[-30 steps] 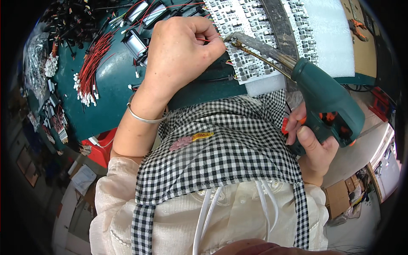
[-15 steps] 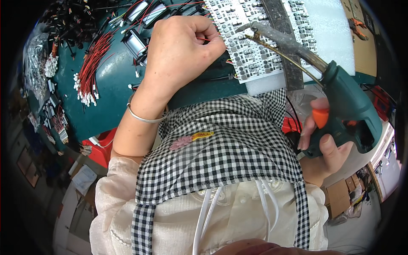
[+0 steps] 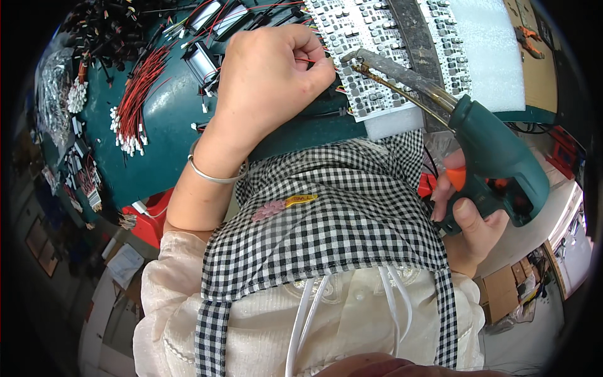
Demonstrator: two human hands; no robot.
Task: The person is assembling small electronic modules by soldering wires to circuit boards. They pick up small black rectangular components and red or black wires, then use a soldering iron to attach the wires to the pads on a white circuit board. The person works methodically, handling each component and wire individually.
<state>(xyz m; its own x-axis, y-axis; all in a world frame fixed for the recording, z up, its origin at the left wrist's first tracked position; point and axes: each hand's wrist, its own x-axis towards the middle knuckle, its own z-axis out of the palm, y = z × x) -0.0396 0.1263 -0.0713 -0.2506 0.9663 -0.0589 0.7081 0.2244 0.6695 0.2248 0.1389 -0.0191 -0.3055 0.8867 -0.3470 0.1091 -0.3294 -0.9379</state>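
My left hand (image 3: 270,85) is pinched shut at the left edge of a white circuit board panel (image 3: 367,94) set with rows of small dark components. A thin red wire (image 3: 306,60) shows between its fingers. In my right hand (image 3: 474,229) is a green soldering gun (image 3: 499,160) with an orange trigger and a brass feed tube under its barrel. Its dark tip points left, over the panel's edge, close to my left fingertips. Whether the tip touches the board, I cannot tell. A dark flat metal bar (image 3: 414,38) lies across the panel.
White foam sheet (image 3: 493,60) supports the panel. Left on the green table (image 3: 169,119) lie a bundle of red wires (image 3: 141,94) with white connectors, silver-faced modules (image 3: 200,65) and black cables (image 3: 103,31). Orange-handled pliers (image 3: 529,43) rest at the far right.
My right hand has moved the soldering gun left and slightly down, bringing its tip nearer my left fingers. The left hand has barely shifted and keeps its pinch.
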